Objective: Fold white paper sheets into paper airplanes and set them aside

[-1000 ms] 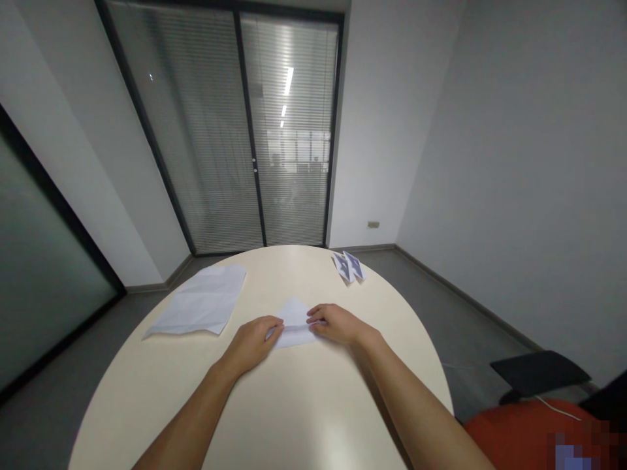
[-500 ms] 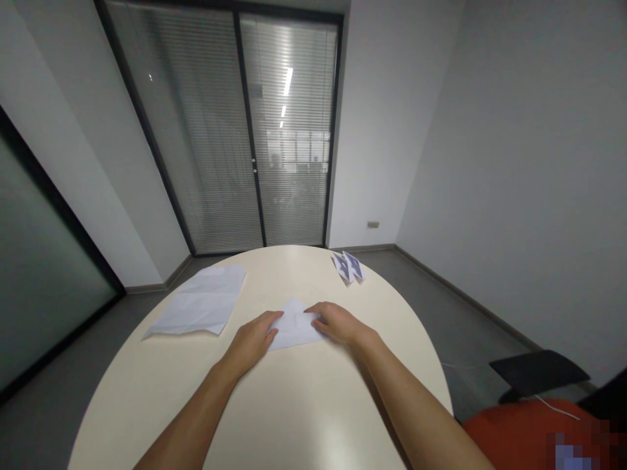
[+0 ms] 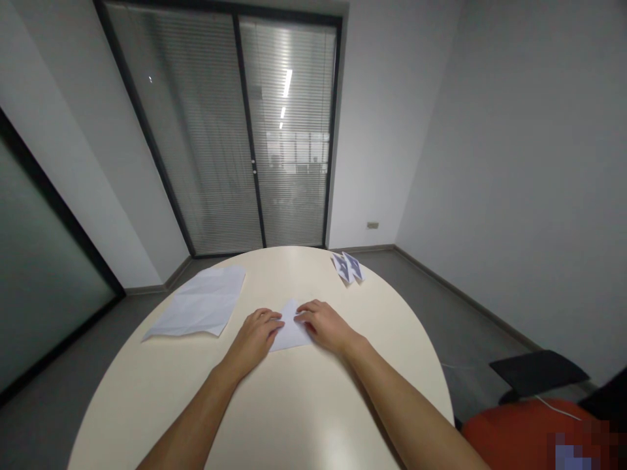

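Observation:
A small folded sheet of white paper [image 3: 290, 337] lies on the table, its pointed top facing away from me. My left hand [image 3: 255, 336] grips the paper's left side, thumb and fingers closed at its edge. On the opposite side, my right hand [image 3: 326, 326] has its fingers bent and closed on the paper, the fingertips near its middle. The hands cover both side edges of the paper, and the undersides of the fingers are hidden.
A larger creased white sheet [image 3: 200, 303] lies at the left on the round cream table [image 3: 284, 405]. Two folded paper pieces with dark print [image 3: 349, 267] are near the far right edge. A red chair seat [image 3: 509, 431] and a black armrest [image 3: 539, 374] stand at the right.
My right hand has moved left along the paper, towards my left hand. My left hand's fingers have shifted slightly and are more bent.

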`<state>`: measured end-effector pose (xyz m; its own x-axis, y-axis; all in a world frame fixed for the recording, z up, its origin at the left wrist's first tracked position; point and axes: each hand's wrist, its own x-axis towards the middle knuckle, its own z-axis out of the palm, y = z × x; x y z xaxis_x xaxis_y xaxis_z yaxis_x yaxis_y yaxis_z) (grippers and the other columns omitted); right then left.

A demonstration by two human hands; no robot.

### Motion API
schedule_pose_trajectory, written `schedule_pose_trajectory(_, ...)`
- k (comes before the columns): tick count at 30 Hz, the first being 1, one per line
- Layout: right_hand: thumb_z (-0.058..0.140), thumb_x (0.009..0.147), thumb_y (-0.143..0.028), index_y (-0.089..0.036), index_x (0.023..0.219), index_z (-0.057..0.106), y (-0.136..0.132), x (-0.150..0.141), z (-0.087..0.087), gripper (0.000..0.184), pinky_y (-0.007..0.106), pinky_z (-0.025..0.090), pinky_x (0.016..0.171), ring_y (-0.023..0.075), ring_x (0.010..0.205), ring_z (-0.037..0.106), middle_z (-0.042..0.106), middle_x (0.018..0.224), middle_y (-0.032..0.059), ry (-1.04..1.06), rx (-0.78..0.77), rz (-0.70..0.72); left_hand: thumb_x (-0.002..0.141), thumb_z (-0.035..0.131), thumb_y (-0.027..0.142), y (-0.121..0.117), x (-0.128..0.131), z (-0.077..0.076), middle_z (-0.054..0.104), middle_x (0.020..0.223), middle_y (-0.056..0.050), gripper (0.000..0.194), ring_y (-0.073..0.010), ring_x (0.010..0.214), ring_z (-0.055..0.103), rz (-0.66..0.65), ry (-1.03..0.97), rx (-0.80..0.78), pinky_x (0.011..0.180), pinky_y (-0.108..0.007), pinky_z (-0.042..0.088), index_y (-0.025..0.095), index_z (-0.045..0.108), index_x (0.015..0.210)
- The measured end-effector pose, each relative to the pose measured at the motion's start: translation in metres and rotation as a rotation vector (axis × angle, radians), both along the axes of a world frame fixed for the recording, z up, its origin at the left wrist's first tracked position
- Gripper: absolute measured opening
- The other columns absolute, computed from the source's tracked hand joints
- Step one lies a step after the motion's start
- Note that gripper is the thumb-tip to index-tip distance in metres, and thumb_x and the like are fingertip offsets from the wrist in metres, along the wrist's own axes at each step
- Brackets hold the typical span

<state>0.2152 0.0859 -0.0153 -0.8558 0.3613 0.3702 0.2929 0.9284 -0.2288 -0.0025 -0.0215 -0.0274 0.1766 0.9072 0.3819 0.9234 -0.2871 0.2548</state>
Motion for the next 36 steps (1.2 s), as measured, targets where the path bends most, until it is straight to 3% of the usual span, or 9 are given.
schedule_pose_trajectory(5,0.054,0.093,-0.013,-0.017,0.117,0.072,-0.015,-0.015,-0.007,0.030,0.034,0.045,0.100,0.0215,0.106,0.063,0.072,0.116,0.0094,0.018,-0.052,0.137,0.091,0.057,0.009,0.000,-0.002,0.000,0.073,0.113,-0.004,0.030,-0.0235,0.109,0.057,-0.003,0.021,-0.009,0.098,-0.042,0.047,0.025,0.076,0.108)
schedule_pose_trajectory(12,0.058,0.090,-0.016,-0.017,0.114,0.074,0.003,0.001,-0.009,0.029,0.034,0.047,0.100,0.0241,0.113,0.064,0.071,0.122,0.0110,0.020,-0.140,0.109,0.088,0.055,0.007,-0.005,0.003,0.009,0.074,0.115,-0.004,0.033,-0.0247,0.110,0.058,0.042,0.106,-0.074,0.098,-0.042,0.044,0.023,0.076,0.107)
schedule_pose_trajectory(20,0.058,0.086,-0.015,-0.021,0.105,0.078,0.016,0.015,-0.003,0.028,0.031,0.048,0.094,0.0231,0.108,0.068,0.075,0.114,0.0072,0.028,-0.237,0.036,0.098,0.046,0.026,-0.016,0.032,0.026,0.069,0.126,-0.011,0.032,-0.0303,0.106,0.063,0.201,0.308,-0.176,0.092,-0.048,0.044,0.018,0.072,0.115)
schedule_pose_trajectory(24,0.058,0.085,-0.019,-0.020,0.090,0.079,0.007,0.015,0.011,0.022,0.025,0.046,0.075,0.0184,0.081,0.069,0.079,0.091,0.0050,-0.026,-0.239,0.010,0.100,0.042,0.042,-0.019,0.042,0.019,0.059,0.141,-0.016,0.046,-0.0345,0.118,0.059,0.278,0.344,-0.201,0.098,-0.050,0.042,0.015,0.063,0.132)
schedule_pose_trajectory(28,0.059,0.085,-0.024,-0.018,0.082,0.079,0.000,0.012,0.019,0.021,0.023,0.039,0.059,0.0126,0.058,0.060,0.075,0.072,0.0026,-0.065,-0.300,-0.039,0.102,0.034,0.050,-0.017,0.042,0.003,0.046,0.153,-0.016,0.057,-0.0382,0.137,0.044,0.349,0.285,-0.227,0.112,-0.056,0.031,0.016,0.052,0.144)
schedule_pose_trajectory(32,0.063,0.080,-0.022,-0.021,0.101,0.079,0.000,0.009,0.011,0.026,0.022,0.043,0.064,0.0133,0.065,0.065,0.077,0.081,0.0014,-0.026,-0.358,0.008,0.101,0.034,0.052,-0.013,0.039,-0.008,0.035,0.159,-0.018,0.064,-0.0388,0.147,0.030,0.376,0.239,-0.271,0.116,-0.054,0.028,0.013,0.043,0.150)
schedule_pose_trajectory(36,0.060,0.082,-0.019,-0.023,0.107,0.077,0.006,0.007,-0.002,0.031,0.026,0.049,0.079,0.0177,0.084,0.069,0.077,0.095,0.0041,0.010,-0.300,0.006,0.101,0.031,0.052,-0.011,0.036,-0.009,0.033,0.160,-0.015,0.064,-0.0364,0.149,0.025,0.359,0.210,-0.280,0.118,-0.052,0.026,0.014,0.042,0.151)
